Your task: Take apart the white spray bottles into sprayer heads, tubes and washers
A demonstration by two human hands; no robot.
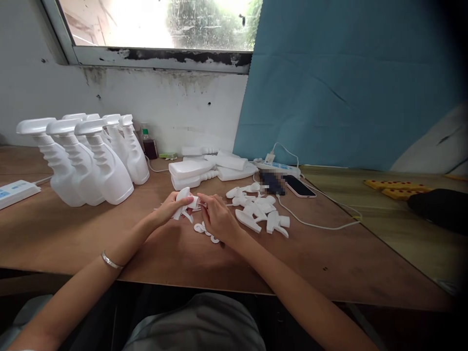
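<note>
My left hand [168,206] is closed around a white trigger spray head [182,199], held on its side with the screw collar facing right. At that collar, the fingers of my right hand [218,214] are pinched together; what they hold is too small and hidden to make out. Small white ring-shaped pieces [199,227] lie on the table just below my hands. Thin white tubes [197,209] lie partly hidden behind my fingers. Right of my right hand is a loose pile of white spray heads [256,209].
Several white spray bottles with heads fitted [109,170] stand at the left. Bottles without heads [193,168] lie in a heap at the back. A phone [300,186], a white cable [329,227] and power strips [18,191] are on the brown table [146,258].
</note>
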